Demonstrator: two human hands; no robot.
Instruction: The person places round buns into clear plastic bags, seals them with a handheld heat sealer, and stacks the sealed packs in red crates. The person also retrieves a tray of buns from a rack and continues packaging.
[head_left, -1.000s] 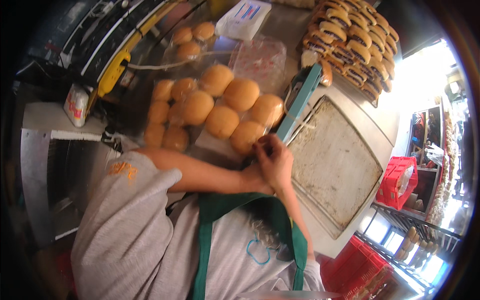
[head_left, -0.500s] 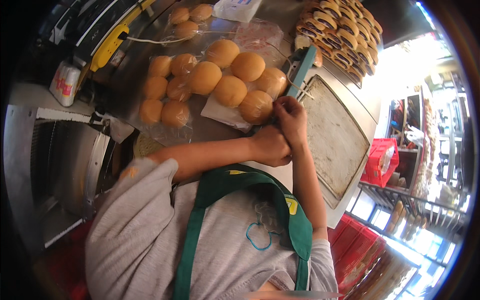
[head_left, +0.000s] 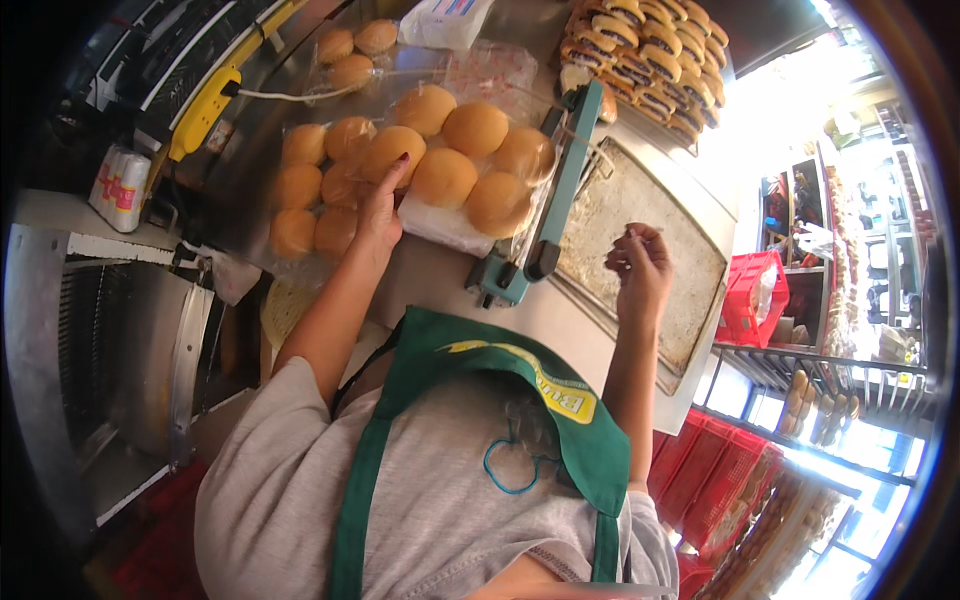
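Observation:
A clear plastic bag of round golden buns (head_left: 445, 178) lies on the counter, its right end at the teal bag sealer (head_left: 566, 190). My left hand (head_left: 380, 212) grips the bag's near left side, with one digit resting on a bun and the other fingers hidden beneath. Over the metal baking tray (head_left: 690, 300), my right hand (head_left: 642, 272) is raised with its fingertips pinched together, apart from the bag and sealer. Whatever those fingertips hold, if anything, is too small to make out. The sealer's arm is down, lying along its base.
To the left sits a second bag of buns (head_left: 298, 187), and a smaller one (head_left: 350, 70) lies behind it. Filled pastries (head_left: 655, 60) are piled at the far right. A white cord runs from a yellow power strip (head_left: 205, 112). Red crates (head_left: 757, 300) stand to the right.
My hands have come apart from beside the sealer. The left has moved to the bag's near left side, and the right has swung right, over the tray.

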